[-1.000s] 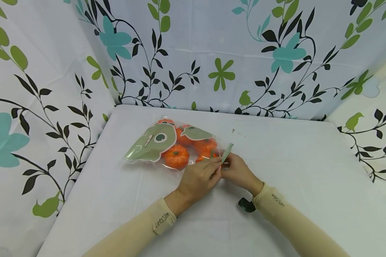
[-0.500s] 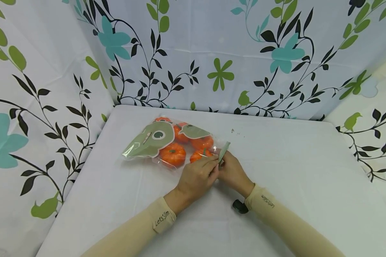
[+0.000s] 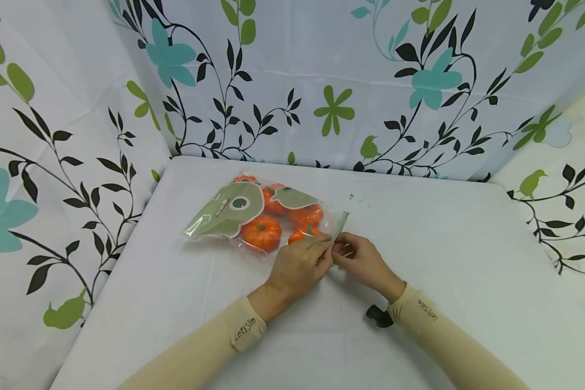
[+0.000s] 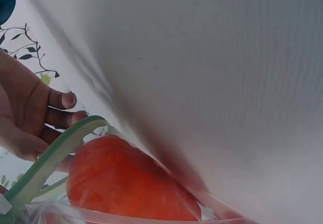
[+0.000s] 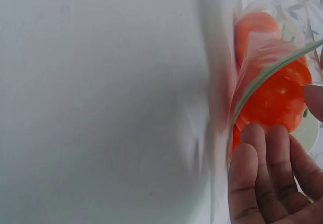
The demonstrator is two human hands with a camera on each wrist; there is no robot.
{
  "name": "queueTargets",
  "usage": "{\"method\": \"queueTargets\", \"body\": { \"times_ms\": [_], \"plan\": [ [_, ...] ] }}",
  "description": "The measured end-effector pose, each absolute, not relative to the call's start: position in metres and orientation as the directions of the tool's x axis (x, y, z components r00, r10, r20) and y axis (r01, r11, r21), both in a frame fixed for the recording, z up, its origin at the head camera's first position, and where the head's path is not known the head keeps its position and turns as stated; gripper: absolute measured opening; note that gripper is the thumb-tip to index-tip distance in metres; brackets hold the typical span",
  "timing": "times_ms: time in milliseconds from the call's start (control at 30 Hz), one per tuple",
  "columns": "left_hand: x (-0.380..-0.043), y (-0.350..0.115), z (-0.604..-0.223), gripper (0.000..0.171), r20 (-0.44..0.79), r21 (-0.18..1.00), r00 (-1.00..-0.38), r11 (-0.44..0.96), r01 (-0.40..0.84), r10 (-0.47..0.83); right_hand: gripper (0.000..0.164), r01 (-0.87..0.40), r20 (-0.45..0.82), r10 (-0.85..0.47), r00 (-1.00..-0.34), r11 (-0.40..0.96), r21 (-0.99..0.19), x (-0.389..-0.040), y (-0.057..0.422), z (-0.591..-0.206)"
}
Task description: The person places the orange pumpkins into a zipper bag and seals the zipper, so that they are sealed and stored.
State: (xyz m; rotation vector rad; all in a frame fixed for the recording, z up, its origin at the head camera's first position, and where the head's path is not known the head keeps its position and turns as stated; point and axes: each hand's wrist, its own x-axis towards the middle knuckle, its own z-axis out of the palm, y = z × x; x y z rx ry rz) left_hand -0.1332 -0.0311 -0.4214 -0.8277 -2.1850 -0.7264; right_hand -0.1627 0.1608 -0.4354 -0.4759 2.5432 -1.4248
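Note:
A clear zip bag [image 3: 209, 222] with a green cartoon print lies on the white table, holding several small orange pumpkins [image 3: 261, 233]. My left hand [image 3: 299, 268] pinches the bag's green-edged mouth at its right end. The right hand [image 3: 363, 264] is right at that same edge, fingers loosely bent. In the right wrist view its fingertips [image 5: 255, 133] and thumb stand apart, facing the gaping green zip strip [image 5: 272, 75]. A pumpkin [image 4: 121, 178] sits just inside the mouth in the left wrist view. The left hand's fingers are mostly hidden there.
A small black device [image 3: 379, 316] sits by the right wrist. The white cloth-covered table [image 3: 468, 260] is bordered by a leaf-patterned curtain [image 3: 283, 81] behind and at the sides. Small dark specks [image 3: 352, 196] mark the cloth near the back.
The bag has shifted slightly left. The right hand first moved left with the bag's mouth, then drew back a little to the right, its fingers loosening. The left hand keeps its pinch.

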Motion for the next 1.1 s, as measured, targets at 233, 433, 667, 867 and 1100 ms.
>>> {"method": "queueTargets", "body": {
  "times_ms": [233, 433, 667, 867, 1100],
  "plan": [
    [-0.132, -0.029, -0.421, 0.015, 0.742, 0.260, -0.570, 0.634, 0.729, 0.352, 0.031, -0.217, 0.034, -0.444, -0.895, 0.369, -0.904, -0.162, 0.153, -0.433],
    [-0.132, -0.027, -0.422, 0.015, 0.759, 0.262, -0.558, 0.628, 0.733, 0.335, 0.028, -0.266, 0.066, -0.481, -0.874, 0.361, -0.894, -0.163, 0.147, -0.431],
    [-0.137, -0.023, -0.421, 0.018, 0.721, 0.277, -0.597, 0.644, 0.713, 0.351, 0.026, -0.284, 0.069, -0.514, -0.855, 0.353, -0.891, -0.165, 0.147, -0.435],
    [-0.139, -0.023, -0.423, 0.018, 0.689, 0.263, -0.617, 0.662, 0.702, 0.380, 0.031, -0.278, 0.058, -0.511, -0.857, 0.365, -0.889, -0.160, 0.158, -0.438],
    [-0.135, -0.034, -0.430, 0.034, 0.615, 0.208, -0.628, 0.671, 0.712, 0.476, 0.034, -0.379, 0.160, -0.424, -0.891, 0.503, -0.777, -0.147, 0.184, -0.437]
  ]
}}
